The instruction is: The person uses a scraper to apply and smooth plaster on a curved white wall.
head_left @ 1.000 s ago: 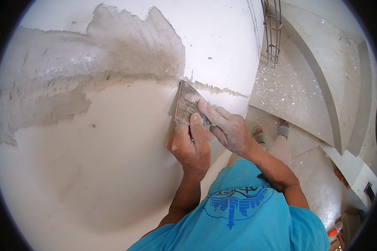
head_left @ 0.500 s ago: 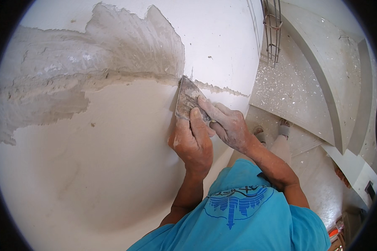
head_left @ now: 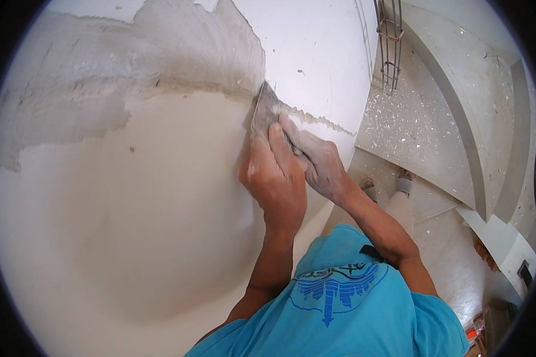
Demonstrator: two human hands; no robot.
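Both my hands grip one putty knife [head_left: 265,107], its metal blade smeared with grey filler. My left hand [head_left: 275,178] is closed at the blade's lower left side, the thumb lying along it. My right hand [head_left: 320,160], dusty with powder, wraps the handle, with fingers pressed on the blade; most of the handle is hidden. The blade's tip meets the wall at the right end of a grey plaster patch [head_left: 202,47]. From there a rough chipped seam [head_left: 315,118] runs right across the white wall [head_left: 161,208].
To the right, curved stair steps [head_left: 423,113] are strewn with white flakes. Bare steel rebar [head_left: 390,47] stands upright by the wall's edge. My feet [head_left: 404,181] are on a landing below. Some clutter with an orange item [head_left: 472,334] lies at the lower right.
My hands and the putty knife have slid a little up the wall, the blade tip now higher along the patch edge. The view has shifted slightly, moving the patch upward.
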